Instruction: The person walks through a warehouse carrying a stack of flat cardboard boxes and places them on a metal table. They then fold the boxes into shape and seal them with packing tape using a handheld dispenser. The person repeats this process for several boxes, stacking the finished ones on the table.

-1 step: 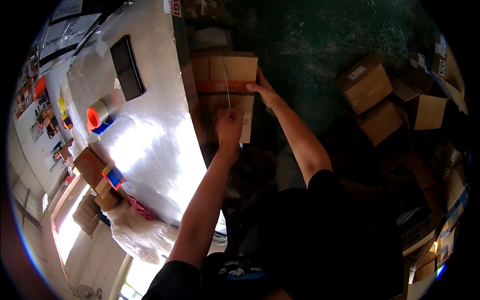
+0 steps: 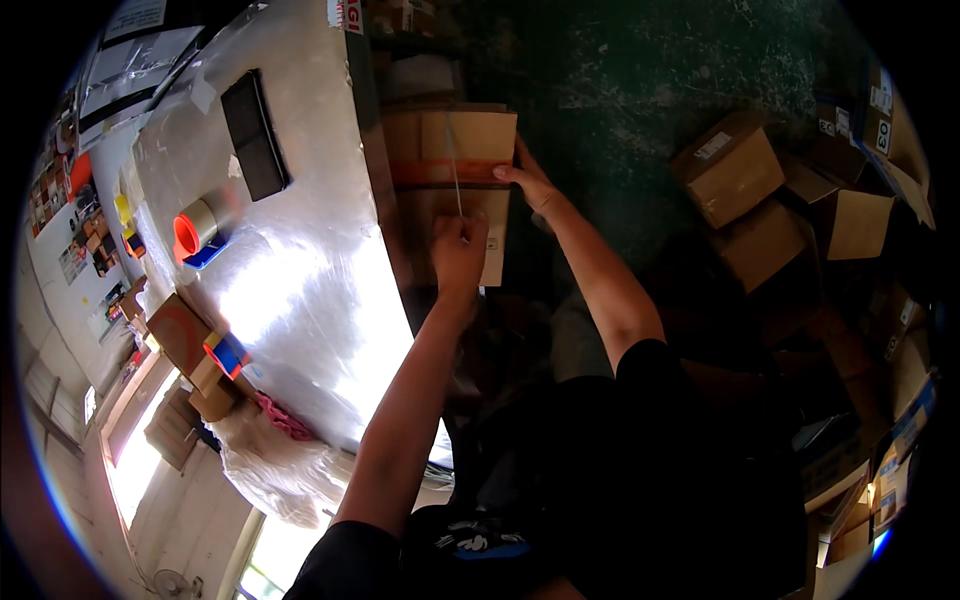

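Observation:
Brown cardboard point(image 2: 420, 145) stands beside the table, with an orange-red band across its upper piece. Whether it is a box or a folded stack I cannot tell. Down its face runs a thin pale string point(image 2: 455, 165), taut and nearly upright. My left hand point(image 2: 460, 250) is closed around the string's lower end, in front of the lower cardboard piece. At the right edge, my right hand point(image 2: 528, 182) grips the upper piece, its thumb on the face and its fingers hidden behind.
On the left, a shiny film-covered table point(image 2: 310, 200) carries a black phone-like slab point(image 2: 255, 135), a tape roll point(image 2: 195, 228) and a tape dispenser point(image 2: 226, 355). Crumpled plastic point(image 2: 285, 465) hangs at its near end. Several cardboard boxes point(image 2: 735, 170) lie on the dark green floor point(image 2: 620, 90).

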The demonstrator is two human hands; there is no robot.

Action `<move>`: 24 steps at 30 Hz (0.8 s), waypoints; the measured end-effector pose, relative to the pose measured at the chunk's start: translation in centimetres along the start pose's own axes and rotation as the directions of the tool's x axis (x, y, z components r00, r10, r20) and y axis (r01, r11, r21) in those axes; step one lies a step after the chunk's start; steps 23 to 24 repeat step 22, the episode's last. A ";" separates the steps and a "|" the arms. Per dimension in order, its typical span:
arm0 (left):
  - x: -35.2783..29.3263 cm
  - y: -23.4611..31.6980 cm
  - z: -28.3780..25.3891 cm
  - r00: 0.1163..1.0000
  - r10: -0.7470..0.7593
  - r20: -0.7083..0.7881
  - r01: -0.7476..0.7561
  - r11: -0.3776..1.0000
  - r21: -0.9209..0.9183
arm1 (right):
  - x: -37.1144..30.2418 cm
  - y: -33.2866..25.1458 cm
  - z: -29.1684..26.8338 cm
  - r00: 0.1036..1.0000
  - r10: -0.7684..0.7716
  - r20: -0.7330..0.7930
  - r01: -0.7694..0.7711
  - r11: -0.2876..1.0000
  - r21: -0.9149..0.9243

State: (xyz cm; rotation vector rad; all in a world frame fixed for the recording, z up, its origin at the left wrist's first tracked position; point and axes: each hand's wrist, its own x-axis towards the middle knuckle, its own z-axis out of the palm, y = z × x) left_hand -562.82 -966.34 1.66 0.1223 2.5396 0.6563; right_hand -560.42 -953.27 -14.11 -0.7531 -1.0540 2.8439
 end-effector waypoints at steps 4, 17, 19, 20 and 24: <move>-1.5 1.7 0.4 0.997 0.068 0.032 -0.065 0.994 -0.093 | -1.6 -1.6 -1.3 0.997 0.059 -0.049 -0.060 0.998 -0.009; -13.4 10.9 1.3 0.861 0.138 0.489 0.021 0.952 -0.307 | -22.4 -11.8 -9.2 0.911 0.081 -0.404 -0.200 0.944 -0.263; -16.0 12.5 0.3 0.846 0.256 0.468 -0.035 0.902 -0.430 | -26.4 -18.0 -4.4 0.895 0.029 -0.445 -0.203 0.915 -0.349; -16.9 13.3 -0.4 0.837 0.318 0.445 -0.071 0.870 -0.487 | -27.9 -20.4 -3.6 0.899 -0.024 -0.437 -0.133 0.936 -0.325; -18.1 16.6 -4.5 0.835 0.324 0.446 -0.045 0.846 -0.531 | -33.1 -22.7 -6.3 0.901 -0.018 -0.434 0.113 0.974 0.195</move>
